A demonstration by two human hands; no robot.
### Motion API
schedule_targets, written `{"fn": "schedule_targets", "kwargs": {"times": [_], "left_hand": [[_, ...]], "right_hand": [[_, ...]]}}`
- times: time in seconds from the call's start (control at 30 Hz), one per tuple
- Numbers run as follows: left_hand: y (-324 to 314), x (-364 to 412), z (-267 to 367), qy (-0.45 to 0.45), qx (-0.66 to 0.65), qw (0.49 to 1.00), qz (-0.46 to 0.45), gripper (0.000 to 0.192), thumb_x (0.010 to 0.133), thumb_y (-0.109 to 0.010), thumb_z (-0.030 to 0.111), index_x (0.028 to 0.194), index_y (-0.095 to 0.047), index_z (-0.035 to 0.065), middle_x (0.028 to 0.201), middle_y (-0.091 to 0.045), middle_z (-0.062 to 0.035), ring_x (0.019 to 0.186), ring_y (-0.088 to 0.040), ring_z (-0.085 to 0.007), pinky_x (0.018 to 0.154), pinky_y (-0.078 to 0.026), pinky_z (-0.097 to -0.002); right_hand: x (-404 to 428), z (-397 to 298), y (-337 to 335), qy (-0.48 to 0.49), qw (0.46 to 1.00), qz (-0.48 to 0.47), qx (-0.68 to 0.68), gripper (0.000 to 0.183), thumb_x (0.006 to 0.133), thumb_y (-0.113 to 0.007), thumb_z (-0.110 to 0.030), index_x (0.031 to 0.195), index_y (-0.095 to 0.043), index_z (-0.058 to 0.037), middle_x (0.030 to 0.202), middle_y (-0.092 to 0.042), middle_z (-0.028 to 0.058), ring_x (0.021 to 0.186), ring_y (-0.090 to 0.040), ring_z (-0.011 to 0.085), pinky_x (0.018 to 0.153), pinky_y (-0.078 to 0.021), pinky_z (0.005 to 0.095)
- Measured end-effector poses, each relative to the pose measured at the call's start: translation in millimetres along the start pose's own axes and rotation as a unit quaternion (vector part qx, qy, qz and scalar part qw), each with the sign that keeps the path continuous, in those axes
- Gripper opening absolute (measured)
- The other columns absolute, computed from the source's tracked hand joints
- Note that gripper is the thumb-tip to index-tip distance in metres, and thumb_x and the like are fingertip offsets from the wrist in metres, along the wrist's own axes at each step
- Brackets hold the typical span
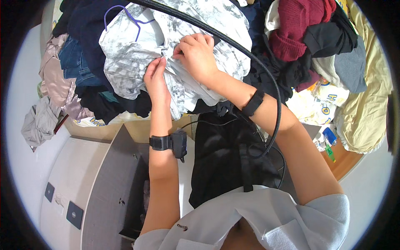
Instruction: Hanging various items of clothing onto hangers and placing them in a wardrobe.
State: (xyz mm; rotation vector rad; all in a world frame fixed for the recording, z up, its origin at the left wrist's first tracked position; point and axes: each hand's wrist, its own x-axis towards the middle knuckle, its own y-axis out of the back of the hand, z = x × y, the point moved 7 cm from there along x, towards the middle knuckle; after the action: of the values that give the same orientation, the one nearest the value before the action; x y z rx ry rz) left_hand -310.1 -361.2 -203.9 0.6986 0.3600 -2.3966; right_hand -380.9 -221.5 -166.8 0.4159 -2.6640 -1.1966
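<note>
A white shirt with grey mottled print (pixel 225 72) lies on the heap in front of me, its collar opening towards the upper left. Inside that opening sits a thin purple clothes hanger (pixel 136 21), its wire showing against the pale fabric. My left hand (pixel 157 79) pinches the shirt's front edge between thumb and fingers, close below the neck. Just right of it, my right hand (pixel 198 56) is curled over the fabric, with thumb and forefinger closed at the shirt front. The cloth between the fingertips is partly hidden.
A black braided cable (pixel 262 65) arcs across the view by my right arm. Piled clothes include jeans (pixel 76 59), a pink satin garment (pixel 59 75) and a maroon knit (pixel 289 31). A grey cabinet door (pixel 109 187) stands ajar at lower left; small items (pixel 329 136) lie at right.
</note>
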Motion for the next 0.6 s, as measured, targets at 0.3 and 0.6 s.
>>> {"fn": "schedule_targets", "kwargs": {"times": [0.3,0.6], "left_hand": [[8,1,-7,-0.014,0.068,0.997,-0.021,0.019,0.083,-0.066,0.003,0.1,-0.061,-0.0053,0.098,-0.063,-0.0085,0.089,-0.057,-0.0102,0.081,-0.044,-0.0215],[15,-5,-19,0.013,0.046,0.999,-0.018,0.018,0.083,-0.068,0.005,0.097,-0.06,-0.0033,0.089,-0.061,-0.0023,0.079,-0.053,-0.0043,0.069,-0.039,-0.016]], "right_hand": [[1,3,1,-0.024,0.999,0.004,0.042,0.01,0.067,-0.072,-0.018,0.074,-0.065,-0.0145,0.085,-0.058,-0.0018,0.097,-0.049,0.0212,0.088,-0.0291,0.0383],[1,3,2,-0.014,0.999,-0.003,0.038,0.01,0.067,-0.072,-0.017,0.073,-0.065,-0.0142,0.086,-0.058,-0.0017,0.097,-0.049,0.0209,0.089,-0.0286,0.0386]]}}
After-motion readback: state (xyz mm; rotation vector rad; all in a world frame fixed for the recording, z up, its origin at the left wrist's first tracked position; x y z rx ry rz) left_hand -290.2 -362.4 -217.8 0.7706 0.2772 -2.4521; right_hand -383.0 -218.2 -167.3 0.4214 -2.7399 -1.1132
